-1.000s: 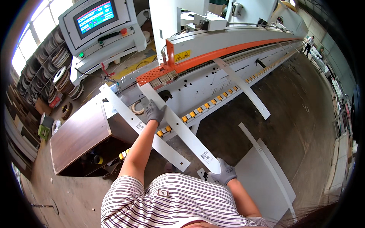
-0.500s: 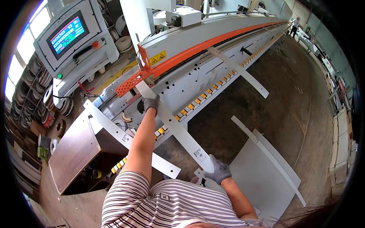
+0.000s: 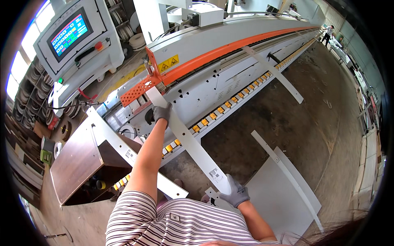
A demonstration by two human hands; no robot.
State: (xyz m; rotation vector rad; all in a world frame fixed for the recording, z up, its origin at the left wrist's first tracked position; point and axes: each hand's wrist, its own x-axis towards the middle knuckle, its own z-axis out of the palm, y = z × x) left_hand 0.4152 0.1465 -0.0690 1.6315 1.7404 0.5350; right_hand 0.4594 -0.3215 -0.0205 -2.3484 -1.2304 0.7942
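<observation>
I hold a long narrow white panel strip [image 3: 191, 141] with both gloved hands. My left hand [image 3: 162, 114] grips its far part, close to the orange perforated guard [image 3: 137, 91] at the intake end of a long grey and orange machine [image 3: 230, 53]. My right hand [image 3: 234, 192] grips the strip's near end, close to my striped shirt. The strip's far end lies against the machine's feed track, which has yellow pads [image 3: 221, 110].
A second white strip [image 3: 131, 151] rests across a dark brown cabinet [image 3: 82, 158] at left. Another strip [image 3: 273, 74] lies on the track further along. A control panel with a lit screen [image 3: 69, 33] stands upper left. White boards [image 3: 283, 188] lie on the floor at right. A person [image 3: 327, 33] stands far off.
The strip has moved forward toward the machine's intake, my left hand reaching further out with it. My view has shifted closer to the machine.
</observation>
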